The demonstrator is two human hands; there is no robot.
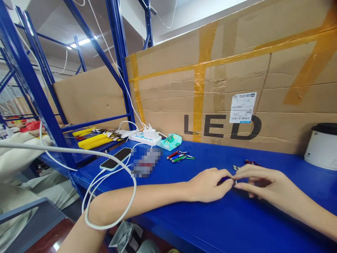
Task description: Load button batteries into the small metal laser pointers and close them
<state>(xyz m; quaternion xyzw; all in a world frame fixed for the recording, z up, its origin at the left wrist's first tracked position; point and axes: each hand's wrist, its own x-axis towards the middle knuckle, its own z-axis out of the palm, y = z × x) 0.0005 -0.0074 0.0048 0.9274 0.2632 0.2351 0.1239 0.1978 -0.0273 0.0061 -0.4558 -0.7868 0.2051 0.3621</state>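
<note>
My left hand (209, 184) is closed in a pinch around a small dark blue object (223, 179), mostly hidden by the fingers. My right hand (259, 179) meets it fingertip to fingertip, its thumb and forefinger pinching a tiny silver metal piece (235, 182) at the blue object's end. Just behind the hands lie a small silver metal part (236, 168) and a dark red item (251, 162), partly covered by the right hand. Further left on the blue tabletop (210, 225) is a small group of red, blue and green pen-like pieces (180, 156) with metal ends.
A phone (116, 159) on a looping white cable (135, 196), a power strip (144, 138) and a teal packet (170, 142) are at left. A large cardboard panel (163, 98) stands behind; a white tub (321, 147) is at right. Another person's sleeve (15, 158) shows far left.
</note>
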